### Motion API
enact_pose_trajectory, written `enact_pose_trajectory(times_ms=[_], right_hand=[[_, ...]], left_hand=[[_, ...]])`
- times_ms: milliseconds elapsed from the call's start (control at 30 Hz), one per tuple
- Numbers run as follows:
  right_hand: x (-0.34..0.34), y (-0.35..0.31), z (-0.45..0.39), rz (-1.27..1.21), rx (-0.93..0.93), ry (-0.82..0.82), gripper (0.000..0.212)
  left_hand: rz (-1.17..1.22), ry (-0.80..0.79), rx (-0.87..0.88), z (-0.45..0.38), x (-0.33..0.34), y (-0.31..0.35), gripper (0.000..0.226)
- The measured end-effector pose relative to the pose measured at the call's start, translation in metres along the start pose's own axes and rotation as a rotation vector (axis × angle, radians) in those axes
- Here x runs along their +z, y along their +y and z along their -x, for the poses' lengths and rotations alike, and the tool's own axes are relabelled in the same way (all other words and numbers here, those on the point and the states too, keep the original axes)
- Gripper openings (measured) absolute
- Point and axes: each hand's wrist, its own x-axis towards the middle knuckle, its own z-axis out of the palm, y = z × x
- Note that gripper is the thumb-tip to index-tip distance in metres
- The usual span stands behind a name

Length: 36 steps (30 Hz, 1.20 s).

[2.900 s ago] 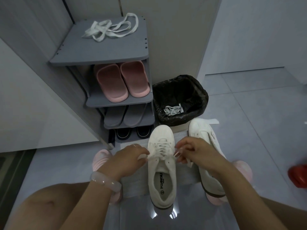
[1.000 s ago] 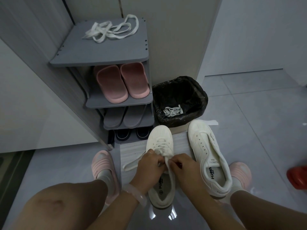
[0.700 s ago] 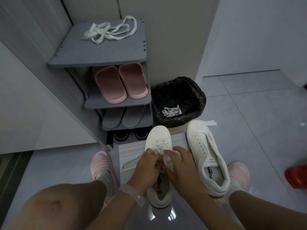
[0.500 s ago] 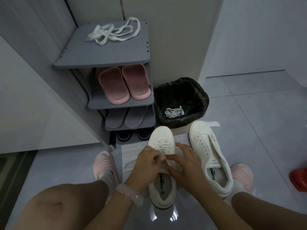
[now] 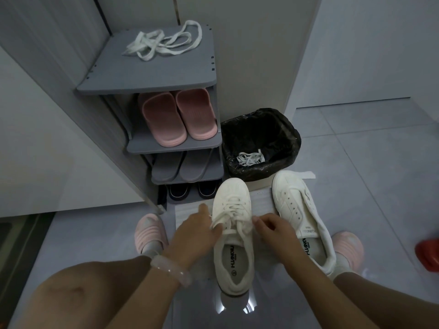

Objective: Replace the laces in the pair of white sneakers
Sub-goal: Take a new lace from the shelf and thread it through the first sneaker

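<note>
Grey tiled floor (image 5: 370, 162) w/ a grey shoe rack (image 5: 152, 74) against the wall at left. On the rack's top shelf lies a loose white lace (image 5: 164, 43). Shelf below holds pink slippers (image 5: 178, 117), next one grey slippers (image 5: 180, 166), and dark shoes (image 5: 190, 191) sit at the bottom. Just right of the rack stands a bin w/ black liner (image 5: 259, 129); a bunched white lace (image 5: 249, 159) lies inside it.

Two white sneakers sit on white paper (image 5: 187, 210) in front of the bin, toes pointing away from the person. Laced sneaker (image 5: 234, 233) is in the middle, betw. both hands; unlaced sneaker (image 5: 301, 217) is just beside it on the right, eyelets bare, tongue open.

Left hand (image 5: 194, 236) is at the laced sneaker's left side, fingers & thumb pinching a lace end by the top eyelets. Right hand (image 5: 275, 231) is at its right side, fingers curled, pinching the other lace end. Pale bracelet (image 5: 171, 269) on the left wrist.

Person's feet in pink slippers (image 5: 149, 231) flank the paper. Red object (image 5: 427, 255) at the far right edge, only part in view.
</note>
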Motion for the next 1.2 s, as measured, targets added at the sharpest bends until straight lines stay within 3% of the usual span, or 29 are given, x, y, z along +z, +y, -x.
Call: enact_pose_trajectory(times_ms=[167,367,533,600,733,833,900,1033,1200], right_hand=[[0.012,-0.010,0.001,-0.018,0.074,-0.104,0.004],[0.006,-0.023,0.000,-0.736,0.170,-0.172,0.016],[0.002,-0.022,-0.001,-1.019,0.265,-0.226,0.021],[0.000,-0.021,-0.001,-0.916,0.216,-0.219,0.023],[-0.005,-0.014,-0.003,-0.114,0.006,-0.085,0.030],[-0.010,-0.009,-0.004,0.219,0.003,-0.052,0.017],[-0.013,-0.009,-0.003,0.187,0.070,-0.112,0.007],[-0.014,-0.015,0.001,-0.201,0.181,-0.146,0.007],[-0.005,-0.011,-0.002,0.090,0.111,-0.190,0.008]], left_hand=[[-0.056,0.048,0.101,-0.004,0.011,0.003,0.036],[-0.112,0.039,0.127,0.000,0.010,0.006,0.068],[-0.223,0.040,0.305,0.006,0.012,0.014,0.023],[-0.283,0.025,0.312,0.007,0.018,0.011,0.028],[-0.267,-0.010,0.308,0.004,0.026,0.007,0.016],[-0.177,-0.003,0.308,0.003,0.023,0.010,0.019],[-0.125,0.015,0.311,0.000,0.017,0.010,0.025],[-0.065,-0.029,0.294,-0.004,0.012,0.008,0.031],[0.056,-0.089,0.213,-0.006,0.010,0.004,0.036]])
